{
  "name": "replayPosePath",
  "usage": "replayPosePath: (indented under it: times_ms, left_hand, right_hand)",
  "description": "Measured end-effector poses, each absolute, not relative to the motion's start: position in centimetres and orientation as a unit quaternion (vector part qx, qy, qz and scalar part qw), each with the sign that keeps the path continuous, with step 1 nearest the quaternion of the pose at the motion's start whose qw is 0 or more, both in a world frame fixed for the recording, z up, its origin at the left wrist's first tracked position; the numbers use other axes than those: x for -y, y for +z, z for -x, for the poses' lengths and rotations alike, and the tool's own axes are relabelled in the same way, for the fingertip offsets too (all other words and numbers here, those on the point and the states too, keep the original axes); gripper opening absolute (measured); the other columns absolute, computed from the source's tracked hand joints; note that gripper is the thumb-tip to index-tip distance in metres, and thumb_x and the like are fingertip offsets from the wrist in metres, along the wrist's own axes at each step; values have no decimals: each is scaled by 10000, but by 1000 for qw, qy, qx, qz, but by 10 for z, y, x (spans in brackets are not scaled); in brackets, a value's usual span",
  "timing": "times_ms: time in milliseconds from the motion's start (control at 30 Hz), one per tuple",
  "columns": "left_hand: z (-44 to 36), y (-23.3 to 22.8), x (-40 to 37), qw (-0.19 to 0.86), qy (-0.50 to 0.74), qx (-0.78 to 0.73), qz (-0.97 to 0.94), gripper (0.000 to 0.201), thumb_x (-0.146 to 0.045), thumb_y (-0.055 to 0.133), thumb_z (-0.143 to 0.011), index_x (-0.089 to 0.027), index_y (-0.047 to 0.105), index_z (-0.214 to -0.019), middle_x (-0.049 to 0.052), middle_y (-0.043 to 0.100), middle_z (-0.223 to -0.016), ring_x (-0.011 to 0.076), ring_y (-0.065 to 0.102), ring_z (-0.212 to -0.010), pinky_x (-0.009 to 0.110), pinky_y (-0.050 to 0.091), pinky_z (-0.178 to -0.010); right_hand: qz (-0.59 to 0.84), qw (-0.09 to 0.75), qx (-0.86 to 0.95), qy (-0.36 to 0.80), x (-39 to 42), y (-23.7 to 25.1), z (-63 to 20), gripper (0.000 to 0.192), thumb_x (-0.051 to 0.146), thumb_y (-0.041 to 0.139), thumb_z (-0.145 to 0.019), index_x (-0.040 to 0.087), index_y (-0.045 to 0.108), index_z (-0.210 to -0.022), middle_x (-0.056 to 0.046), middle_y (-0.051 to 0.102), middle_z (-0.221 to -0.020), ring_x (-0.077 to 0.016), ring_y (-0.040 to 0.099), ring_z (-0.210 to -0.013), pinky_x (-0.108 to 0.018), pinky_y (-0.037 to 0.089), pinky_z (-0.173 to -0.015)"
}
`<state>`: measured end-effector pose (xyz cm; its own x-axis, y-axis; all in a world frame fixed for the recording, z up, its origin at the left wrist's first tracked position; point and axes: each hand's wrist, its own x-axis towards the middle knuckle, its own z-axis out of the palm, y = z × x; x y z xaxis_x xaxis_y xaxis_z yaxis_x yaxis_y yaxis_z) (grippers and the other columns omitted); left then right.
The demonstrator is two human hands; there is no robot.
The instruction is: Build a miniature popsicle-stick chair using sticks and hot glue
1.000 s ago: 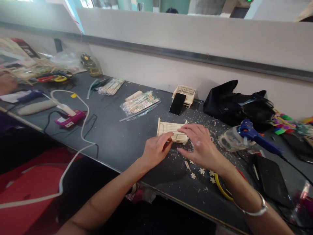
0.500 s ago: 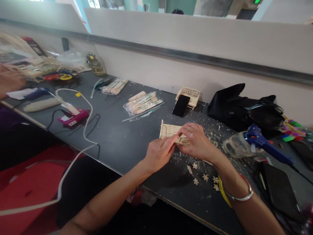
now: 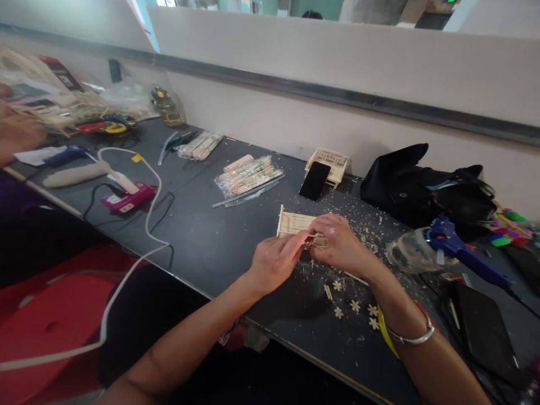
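Observation:
Between my two hands is a small panel of thin wooden sticks (image 3: 292, 223), laid side by side with a crosswise stick at its left end. My left hand (image 3: 277, 261) pinches at the near edge of this panel, fingertips close to the other hand's. My right hand (image 3: 337, 242) curls over the panel's right end and hides it. Whether a small loose piece sits between the fingertips I cannot make out. Several flower-shaped wooden pieces (image 3: 355, 305) and two short sticks (image 3: 328, 292) lie on the table near my right forearm.
A phone (image 3: 314, 181) leans on a small stick-built bench (image 3: 337, 163). Bagged sticks (image 3: 248, 177) lie behind my hands. At right, a blue glue gun (image 3: 459, 247) rests on a clear jar (image 3: 407, 250) by a black bag (image 3: 405, 180). A purple power strip (image 3: 129, 199) with white cord sits left, near another person's hand (image 3: 19, 132).
Both hands stay on the stick panel, with only a slight shift of the fingers. The whole view has moved a little.

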<state>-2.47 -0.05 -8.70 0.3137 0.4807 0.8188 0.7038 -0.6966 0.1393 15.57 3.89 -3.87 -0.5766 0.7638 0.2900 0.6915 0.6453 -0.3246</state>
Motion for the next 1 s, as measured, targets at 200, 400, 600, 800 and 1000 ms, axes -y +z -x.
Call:
replayPosePath:
  times_ms: [200,400,600,800,1000]
  left_hand:
    - [43,-75,3,118,-464,390,787,206,-122,531,-930,-183,581,-1120,15,726,-787,130,668,-646,231,530,-623]
    - [58,-55,-9,75,-453,383,801,204,-100,551,-884,-176,566,-1072,59,728,-906,194,646,-806,338,533,-726]
    - [62,-52,-17,-6,-379,369,849,338,-109,587,-820,-184,534,-1144,83,712,-1063,250,609,-1022,416,464,-859]
    - [62,-60,-22,-44,-358,371,856,375,-120,617,-813,-189,528,-1170,77,703,-1108,254,595,-1068,422,427,-902]
    - [64,-64,-20,-68,-346,380,855,336,-123,607,-834,-211,535,-1149,53,712,-1038,248,605,-1043,419,419,-900]
  right_hand:
    - [424,195,881,71,-38,-38,-155,106,201,566,-706,245,656,-741,-15,696,-791,-225,607,-853,-387,383,-831]
    - [426,202,880,54,-39,-42,-155,86,224,574,-748,261,651,-754,-20,707,-805,-232,617,-860,-402,401,-834]
    - [430,202,879,43,-38,-42,-155,96,205,577,-719,251,658,-742,-25,712,-808,-238,622,-880,-409,398,-860]
    - [430,201,880,34,-38,-42,-156,102,202,560,-729,236,655,-747,-33,716,-820,-238,635,-870,-415,400,-862]
    - [425,209,881,21,-38,-45,-157,88,219,568,-757,247,650,-739,-20,721,-816,-233,642,-860,-416,402,-857]
